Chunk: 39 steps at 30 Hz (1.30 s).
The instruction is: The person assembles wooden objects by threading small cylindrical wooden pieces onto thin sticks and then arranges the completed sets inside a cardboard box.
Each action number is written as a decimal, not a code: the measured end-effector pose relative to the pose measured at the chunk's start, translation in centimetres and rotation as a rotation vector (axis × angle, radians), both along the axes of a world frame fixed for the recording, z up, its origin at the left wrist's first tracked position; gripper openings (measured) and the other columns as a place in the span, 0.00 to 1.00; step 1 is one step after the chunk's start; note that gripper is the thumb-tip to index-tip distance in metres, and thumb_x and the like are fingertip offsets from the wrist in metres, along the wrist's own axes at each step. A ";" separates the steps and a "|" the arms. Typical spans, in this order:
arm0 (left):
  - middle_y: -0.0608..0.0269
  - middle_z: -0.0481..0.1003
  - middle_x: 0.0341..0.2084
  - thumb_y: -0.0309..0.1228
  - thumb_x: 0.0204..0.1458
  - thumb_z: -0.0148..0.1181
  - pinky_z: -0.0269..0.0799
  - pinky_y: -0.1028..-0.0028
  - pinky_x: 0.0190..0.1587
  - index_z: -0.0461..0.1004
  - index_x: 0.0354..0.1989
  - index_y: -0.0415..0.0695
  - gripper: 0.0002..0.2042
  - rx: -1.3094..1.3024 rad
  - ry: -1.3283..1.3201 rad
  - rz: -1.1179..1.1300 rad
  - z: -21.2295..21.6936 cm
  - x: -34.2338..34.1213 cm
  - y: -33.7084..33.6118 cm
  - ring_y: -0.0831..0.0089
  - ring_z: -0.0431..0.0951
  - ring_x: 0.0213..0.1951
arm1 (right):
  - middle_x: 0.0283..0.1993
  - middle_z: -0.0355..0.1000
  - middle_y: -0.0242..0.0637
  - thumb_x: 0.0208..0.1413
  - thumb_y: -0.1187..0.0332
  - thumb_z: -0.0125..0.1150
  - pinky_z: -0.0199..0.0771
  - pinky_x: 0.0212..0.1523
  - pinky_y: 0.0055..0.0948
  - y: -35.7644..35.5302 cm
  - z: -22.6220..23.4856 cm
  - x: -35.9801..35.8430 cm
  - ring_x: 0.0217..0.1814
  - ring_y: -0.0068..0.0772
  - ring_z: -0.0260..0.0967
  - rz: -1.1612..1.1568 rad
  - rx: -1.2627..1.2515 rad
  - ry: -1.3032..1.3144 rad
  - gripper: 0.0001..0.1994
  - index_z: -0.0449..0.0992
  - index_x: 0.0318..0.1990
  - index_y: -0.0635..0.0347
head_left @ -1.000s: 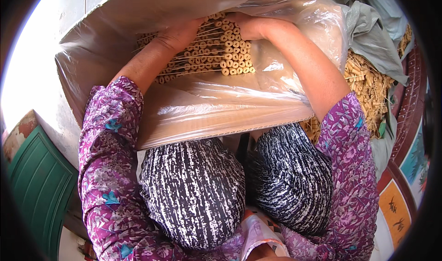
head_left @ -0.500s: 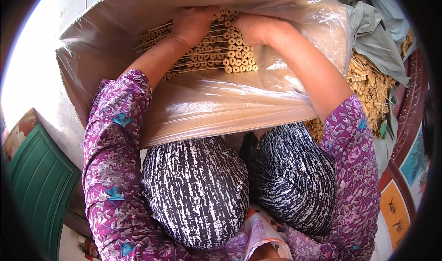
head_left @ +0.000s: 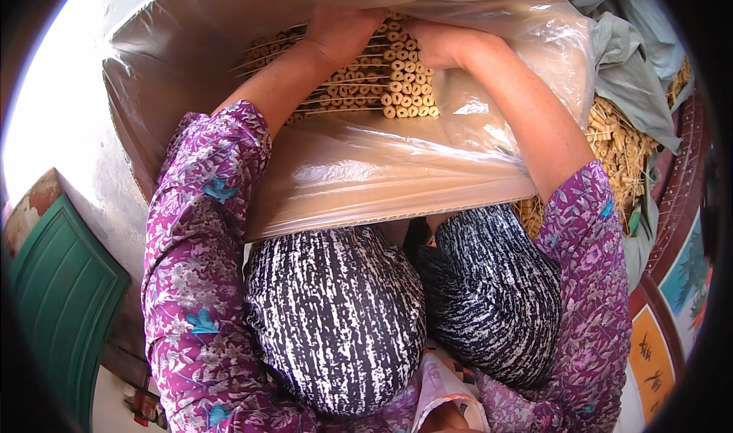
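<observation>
Rows of pale yellow hollow rolls on thin sticks, the skewered rolls [head_left: 408, 89], lie stacked in a cardboard box [head_left: 305, 211]. Their bare sticks point left over another batch of rolls below. My left hand [head_left: 343, 36] reaches across the sticks, its fingers bent at the far end of the stack. My right hand [head_left: 439, 45] is curled against the right side of the same far rolls. Both hands look closed on them, though the fingertips are mostly hidden. Clear plastic lining [head_left: 527, 43] covers the box's inner walls.
The box rests against my knees in patterned trousers [head_left: 336, 311]. Right of it, a grey-green sack [head_left: 634, 74] holds a loose heap of similar skewered rolls [head_left: 615, 143]. A green panel [head_left: 65, 303] stands at the left. Painted panels [head_left: 649, 357] line the right edge.
Box, rolls and both hands appear shifted slightly to the right in the picture. My hands stay at the far end of the stack, close together.
</observation>
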<state>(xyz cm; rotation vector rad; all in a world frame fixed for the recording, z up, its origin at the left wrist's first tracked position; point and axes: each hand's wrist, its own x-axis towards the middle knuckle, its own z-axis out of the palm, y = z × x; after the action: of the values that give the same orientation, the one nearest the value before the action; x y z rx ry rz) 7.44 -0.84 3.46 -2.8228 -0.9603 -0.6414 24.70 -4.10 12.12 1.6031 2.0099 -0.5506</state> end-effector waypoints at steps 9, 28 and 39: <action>0.60 0.79 0.34 0.28 0.47 0.57 0.78 0.61 0.38 0.79 0.39 0.50 0.10 0.069 0.064 0.017 -1.2 0.9 0.0 0.62 0.80 0.41 | 0.61 0.68 0.46 0.61 0.66 0.46 0.63 0.62 0.34 -0.1 -2.4 1.5 0.62 0.45 0.64 -0.117 0.025 0.349 0.20 0.69 0.60 0.58; 0.59 0.78 0.39 0.29 0.48 0.58 0.76 0.61 0.40 0.76 0.46 0.50 0.14 0.048 -0.042 0.024 -1.0 -1.2 0.0 0.61 0.79 0.41 | 0.62 0.68 0.41 0.65 0.57 0.40 0.59 0.65 0.38 -1.8 -0.1 0.1 0.64 0.43 0.62 -0.253 0.293 0.151 0.20 0.70 0.58 0.53; 0.63 0.80 0.32 0.29 0.48 0.59 0.76 0.60 0.35 0.80 0.40 0.53 0.11 -0.062 -0.007 0.101 -2.7 -0.8 0.5 0.59 0.80 0.35 | 0.60 0.69 0.42 0.61 0.68 0.45 0.63 0.64 0.37 -1.5 -1.1 0.1 0.64 0.43 0.63 0.099 0.253 -0.063 0.18 0.72 0.57 0.54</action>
<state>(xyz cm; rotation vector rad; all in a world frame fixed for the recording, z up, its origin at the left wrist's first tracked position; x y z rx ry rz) 6.63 -0.38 0.72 -2.8043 -1.1340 -0.6208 24.82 -5.55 11.02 1.6291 2.1659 -0.2124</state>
